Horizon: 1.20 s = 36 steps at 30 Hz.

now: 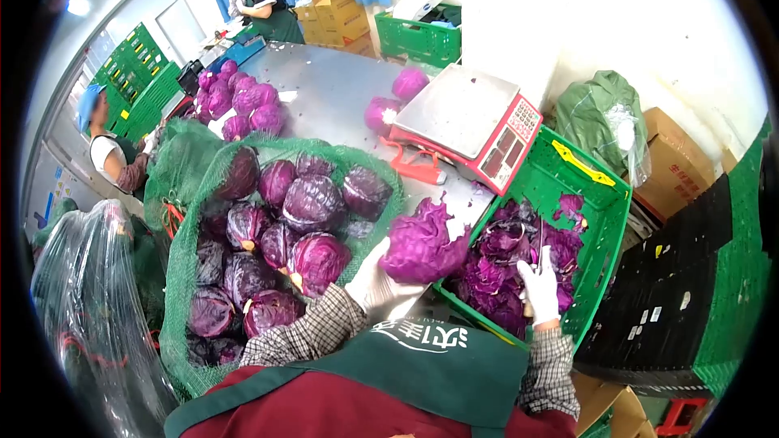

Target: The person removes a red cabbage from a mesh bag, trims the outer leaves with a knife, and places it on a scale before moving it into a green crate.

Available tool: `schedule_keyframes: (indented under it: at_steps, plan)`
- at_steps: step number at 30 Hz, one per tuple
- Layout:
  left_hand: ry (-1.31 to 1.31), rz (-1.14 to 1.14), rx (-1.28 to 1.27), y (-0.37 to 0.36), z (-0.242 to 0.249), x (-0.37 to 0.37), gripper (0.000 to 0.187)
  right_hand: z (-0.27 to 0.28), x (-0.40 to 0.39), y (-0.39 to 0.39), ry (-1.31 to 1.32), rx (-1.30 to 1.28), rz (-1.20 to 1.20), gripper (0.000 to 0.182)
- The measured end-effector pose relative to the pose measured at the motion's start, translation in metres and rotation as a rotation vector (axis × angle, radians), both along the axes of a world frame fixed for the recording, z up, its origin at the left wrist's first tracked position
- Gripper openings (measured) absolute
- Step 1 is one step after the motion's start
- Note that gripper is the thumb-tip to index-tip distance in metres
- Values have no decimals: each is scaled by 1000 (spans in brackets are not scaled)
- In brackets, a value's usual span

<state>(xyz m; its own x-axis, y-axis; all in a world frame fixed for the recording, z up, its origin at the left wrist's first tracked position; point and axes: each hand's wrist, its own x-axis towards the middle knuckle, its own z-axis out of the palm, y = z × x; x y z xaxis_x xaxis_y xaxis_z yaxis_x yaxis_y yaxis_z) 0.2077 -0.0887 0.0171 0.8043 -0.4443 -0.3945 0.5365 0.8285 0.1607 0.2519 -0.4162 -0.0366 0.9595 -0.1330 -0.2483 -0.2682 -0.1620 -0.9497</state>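
Note:
My left hand (381,282), in a white glove, grips a red cabbage (426,245) from its left side and below. A ragged outer leaf of it stands up at the top. My right hand (539,288), also gloved in white, is closed around a knife (541,237), its thin blade pointing away from me. That hand is over a green crate (596,276) holding loose purple cabbage leaves (495,264). Left of my left hand, a green mesh sack (182,292) lies open, full of whole red cabbages (315,203).
A red scale (454,109) stands on the metal table (341,73), beside an orange-handled tool (412,164). Trimmed cabbages (243,101) are piled at the far left. Two other people (272,0) work beyond. Black crates (665,292) stand at right, plastic-wrapped sacks (97,300) at left.

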Motion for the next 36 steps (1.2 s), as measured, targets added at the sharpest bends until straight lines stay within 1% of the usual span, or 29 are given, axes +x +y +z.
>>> schedule_keyframes:
  at_steps: [1,2,4,5,6,8,9,10,12,13,14,15,17,18,19,20,21,22,23,24,25,27,29,30,32,33,34,35,36]
  plan:
    - [9,-34,-11,-6,11,-2,66,8,-2,9,2,174,46,80]
    - [-20,-72,-35,-9,14,-2,66,17,-4,19,8,346,95,76]
    - [-80,-139,-81,-13,18,-2,68,53,-10,48,-88,537,245,70]
    - [-37,-161,-160,-15,24,-1,68,70,-11,58,-113,535,351,69]
    - [-39,-177,-153,-15,25,0,68,84,-12,70,-143,594,388,67]
    - [-38,-209,-137,-14,26,0,67,97,-9,82,-106,537,494,66]
    - [-64,-166,-107,-15,32,-3,65,106,-10,90,-122,412,477,61]
    - [-71,-115,-105,-15,35,-4,65,111,-12,93,-91,398,457,54]
    - [-91,1,-108,-16,42,-4,64,119,-20,94,-202,387,404,44]
    - [-43,64,-138,-18,54,-4,68,120,-25,92,-212,328,374,39]
    - [-160,99,-26,-15,44,-2,70,108,-28,89,-237,217,399,40]
    - [-276,135,89,-7,24,1,73,105,-34,83,-297,129,501,39]
    - [-247,203,-21,5,30,3,82,104,-44,68,-335,75,610,39]
    - [-85,307,-172,4,38,3,84,105,-45,60,-311,104,620,38]
    - [-88,297,-233,8,46,5,84,109,-41,48,-185,-32,579,36]
    - [-90,287,-297,12,50,6,85,125,-32,44,25,95,517,43]
    - [-136,291,-243,16,47,7,85,56,-13,24,-338,-116,429,47]
    - [-139,229,-255,19,44,5,85,-8,4,7,-699,-328,321,52]
    - [-158,165,-266,23,43,8,84,58,-9,19,-132,31,284,60]
    - [-164,99,-272,26,40,9,84,94,-13,36,-134,243,299,59]
    - [-242,27,-257,30,27,12,81,113,-13,50,-179,301,329,59]
    - [-415,17,57,35,9,16,77,134,-7,73,-223,450,385,59]
    - [-656,-55,354,29,43,6,72,148,-2,91,-269,556,473,60]
    - [-579,-104,301,29,58,8,83,150,1,93,-273,635,574,60]
    - [-757,-189,456,27,83,16,97,163,-3,106,-316,364,665,60]
    - [-752,-179,613,25,102,14,104,158,0,111,-506,214,672,61]
    - [-783,-170,776,28,109,12,108,154,-1,114,-550,248,632,61]
    - [-819,-75,861,23,119,9,111,149,-3,116,-598,278,588,60]
    - [-856,27,942,18,125,7,113,137,1,117,-756,252,554,60]
